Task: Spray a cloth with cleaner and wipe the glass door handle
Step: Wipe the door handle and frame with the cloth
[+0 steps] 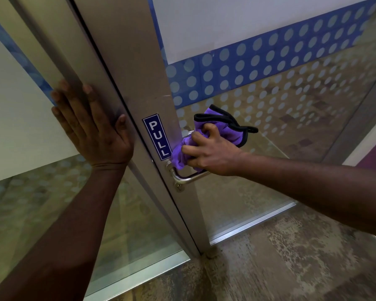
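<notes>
**Wiping the door handle: hand placement and stroke**

The right hand [211,152] grips a bunched purple microfibre cloth [217,129], its fingers [195,148] curled and pressed into the fabric. The cloth bears against the upper part of the steel door handle [188,178], just beside the blue PULL sticker [158,136]. The left hand [91,127] lies flat on the adjoining aluminium frame post [59,51], fingers spread, holding nothing.

Procedure, as judged from this position:
1. Keep the left palm braced so the door leaf cannot swing under wiping pressure.
2. Wrap the cloth round the bar, not merely against its front.
3. Work downward to the lower bend and the mounting rose; these remain uncovered.
4. Tuck the loose black-edged corner away.

Containers: none in view; the cleaner bottle cannot be seen.
</notes>
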{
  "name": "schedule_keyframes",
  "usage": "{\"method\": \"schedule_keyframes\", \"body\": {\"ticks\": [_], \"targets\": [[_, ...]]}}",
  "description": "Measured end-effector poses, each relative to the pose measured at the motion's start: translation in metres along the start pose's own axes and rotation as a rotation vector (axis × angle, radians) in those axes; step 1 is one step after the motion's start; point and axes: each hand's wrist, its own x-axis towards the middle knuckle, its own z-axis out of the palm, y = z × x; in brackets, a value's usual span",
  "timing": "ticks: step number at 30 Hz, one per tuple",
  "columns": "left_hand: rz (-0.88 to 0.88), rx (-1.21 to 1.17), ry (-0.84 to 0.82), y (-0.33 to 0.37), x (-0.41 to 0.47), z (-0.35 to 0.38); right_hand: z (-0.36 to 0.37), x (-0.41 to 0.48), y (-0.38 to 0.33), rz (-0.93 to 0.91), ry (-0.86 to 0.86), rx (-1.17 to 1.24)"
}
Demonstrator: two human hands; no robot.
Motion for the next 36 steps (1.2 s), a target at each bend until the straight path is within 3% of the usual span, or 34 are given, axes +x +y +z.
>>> {"method": "schedule_keyframes", "body": {"ticks": [10,19,25,28,36], "targets": [[0.032,0.070,-0.007,-0.002,-0.001,0.004,-0.010,-0.014,0.011,0.052,-0.028,-0.074],[0.042,0.034,0.029,-0.003,-0.002,0.009,-0.032,-0.037,0.041,0.385,0.373,-0.090],[0.039,0.041,0.031,-0.003,-0.002,0.009,-0.042,-0.039,0.042,0.529,0.468,-0.041],[0.043,0.036,0.026,-0.002,-0.002,0.008,-0.036,-0.035,0.038,0.387,0.387,-0.005],[0.048,0.025,0.028,-0.005,-0.004,0.009,-0.013,-0.007,0.014,-0.098,-0.031,-0.013]]}}
